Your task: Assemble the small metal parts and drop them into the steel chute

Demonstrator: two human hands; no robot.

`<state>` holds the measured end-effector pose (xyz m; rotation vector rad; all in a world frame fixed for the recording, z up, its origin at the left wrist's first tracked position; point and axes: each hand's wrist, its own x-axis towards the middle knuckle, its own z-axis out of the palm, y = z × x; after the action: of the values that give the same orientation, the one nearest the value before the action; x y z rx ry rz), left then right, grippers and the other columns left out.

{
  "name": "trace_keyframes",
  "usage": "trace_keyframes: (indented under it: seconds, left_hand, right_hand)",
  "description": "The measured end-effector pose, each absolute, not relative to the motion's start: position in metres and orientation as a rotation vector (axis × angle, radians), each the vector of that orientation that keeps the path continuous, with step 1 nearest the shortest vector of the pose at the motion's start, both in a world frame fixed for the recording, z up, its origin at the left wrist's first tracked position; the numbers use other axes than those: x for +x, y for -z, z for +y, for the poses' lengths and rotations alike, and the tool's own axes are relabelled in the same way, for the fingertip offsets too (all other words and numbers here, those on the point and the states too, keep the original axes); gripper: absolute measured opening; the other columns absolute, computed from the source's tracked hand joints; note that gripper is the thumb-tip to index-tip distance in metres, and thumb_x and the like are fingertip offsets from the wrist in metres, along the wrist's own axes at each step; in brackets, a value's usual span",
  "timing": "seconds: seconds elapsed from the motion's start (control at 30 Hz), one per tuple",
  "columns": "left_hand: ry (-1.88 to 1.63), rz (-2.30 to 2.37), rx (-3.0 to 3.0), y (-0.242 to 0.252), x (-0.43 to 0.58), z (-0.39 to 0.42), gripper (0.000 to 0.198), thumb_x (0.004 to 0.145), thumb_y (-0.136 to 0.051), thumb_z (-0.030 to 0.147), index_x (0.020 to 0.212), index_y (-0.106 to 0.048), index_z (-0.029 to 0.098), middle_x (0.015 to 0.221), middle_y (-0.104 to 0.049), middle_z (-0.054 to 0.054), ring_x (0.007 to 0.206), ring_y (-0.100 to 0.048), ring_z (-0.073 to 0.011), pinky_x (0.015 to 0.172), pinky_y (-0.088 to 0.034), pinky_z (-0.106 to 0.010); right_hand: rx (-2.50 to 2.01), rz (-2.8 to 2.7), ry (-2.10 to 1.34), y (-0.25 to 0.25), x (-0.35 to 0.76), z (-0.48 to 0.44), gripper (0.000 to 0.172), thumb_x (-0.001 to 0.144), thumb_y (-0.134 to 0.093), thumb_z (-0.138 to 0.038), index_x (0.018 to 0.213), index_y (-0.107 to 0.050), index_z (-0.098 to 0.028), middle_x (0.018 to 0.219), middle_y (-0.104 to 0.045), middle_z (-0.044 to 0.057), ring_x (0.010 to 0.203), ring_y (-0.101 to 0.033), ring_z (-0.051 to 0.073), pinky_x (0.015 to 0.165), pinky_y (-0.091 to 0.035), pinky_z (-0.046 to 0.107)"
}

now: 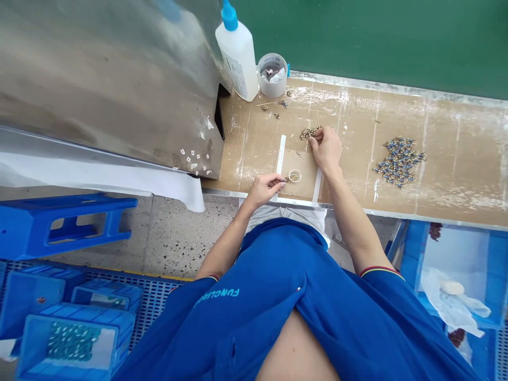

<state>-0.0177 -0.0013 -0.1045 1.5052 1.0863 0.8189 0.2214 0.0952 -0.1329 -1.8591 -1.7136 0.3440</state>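
My left hand is curled near the bench's front edge, its fingers pinched on a small dark part beside a little round ring-shaped dish. My right hand reaches further back, fingertips closed on a small pile of brass-coloured parts. Both hands work over a small square area framed by two white strips. A larger heap of blue and brass parts lies to the right.
A white glue bottle with a blue cap and a clear cup of bits stand at the back of the cardboard-covered bench. A steel machine housing fills the left. Blue crates and a blue stool sit on the floor.
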Motion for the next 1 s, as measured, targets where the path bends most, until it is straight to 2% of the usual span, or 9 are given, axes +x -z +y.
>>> trace_keyframes:
  seconds: [0.17,0.3,0.47,0.7,0.83,0.9,1.0]
  left_hand:
    - [-0.835,1.080,1.493,0.104,-0.017,-0.003,0.021,0.083,-0.069,0.035,0.086,-0.073,0.014,0.078,-0.075,-0.005,0.063,-0.064,-0.0121,0.059,-0.051,-0.023]
    - [-0.885,1.061,1.381,0.100,-0.019,-0.008,0.027,0.083,-0.072,0.041,0.087,-0.073,0.014,0.077,-0.075,-0.006,0.063,-0.066,-0.0127,0.057,-0.051,-0.022]
    - [-0.963,1.085,1.319,0.088,-0.024,-0.014,0.029,0.084,-0.072,0.042,0.087,-0.073,0.013,0.094,-0.078,-0.011,0.079,-0.072,-0.0164,0.070,-0.059,-0.027]
    - [-1.004,1.089,1.310,0.065,-0.023,-0.015,0.020,0.085,-0.072,0.034,0.088,-0.072,0.015,0.094,-0.076,-0.009,0.090,-0.073,-0.0172,0.083,-0.060,-0.031]
    - [-0.983,1.098,1.363,0.048,-0.020,-0.016,0.016,0.086,-0.071,0.030,0.087,-0.071,0.015,0.088,-0.075,-0.006,0.084,-0.071,-0.0151,0.079,-0.059,-0.027]
    - [-0.982,1.098,1.433,0.040,-0.018,-0.015,0.013,0.087,-0.069,0.028,0.088,-0.071,0.015,0.086,-0.074,-0.005,0.080,-0.070,-0.0144,0.075,-0.057,-0.026]
    - [-1.003,1.090,1.576,0.030,-0.014,-0.013,0.011,0.089,-0.068,0.024,0.091,-0.072,0.015,0.086,-0.074,-0.005,0.078,-0.068,-0.0140,0.073,-0.054,-0.025]
  right_hand:
    - [-1.877,-1.753,-0.275,0.128,0.224,0.090,0.019,0.096,-0.055,-0.038,0.095,-0.063,-0.021,0.094,-0.065,0.013,0.097,-0.062,0.030,0.094,-0.051,0.054]
    - [-1.906,-1.808,-0.281,0.117,0.222,0.086,0.016,0.095,-0.050,-0.025,0.090,-0.064,-0.019,0.094,-0.067,0.015,0.095,-0.063,0.031,0.092,-0.051,0.053]
    - [-1.901,-1.869,-0.306,0.109,0.228,0.086,0.017,0.089,-0.049,-0.016,0.089,-0.066,-0.020,0.095,-0.069,0.014,0.093,-0.064,0.030,0.089,-0.052,0.048]
    - [-1.845,-1.744,-0.437,0.098,0.240,0.077,0.011,0.086,-0.057,-0.018,0.081,-0.066,-0.022,0.093,-0.072,0.011,0.089,-0.065,0.029,0.091,-0.051,0.050]
    - [-1.661,-1.545,-0.674,0.069,0.227,0.048,0.008,0.089,-0.064,-0.027,0.084,-0.069,-0.022,0.083,-0.072,0.005,0.075,-0.066,0.021,0.078,-0.057,0.042]
    - [-1.526,-1.404,-0.835,0.050,0.213,0.028,0.015,0.089,-0.069,-0.036,0.088,-0.070,-0.022,0.080,-0.071,0.003,0.069,-0.066,0.017,0.070,-0.058,0.036]
    - [-1.375,-1.231,-0.999,0.028,0.187,-0.005,0.028,0.083,-0.076,-0.049,0.089,-0.070,-0.021,0.078,-0.071,0.001,0.067,-0.067,0.014,0.067,-0.059,0.031]
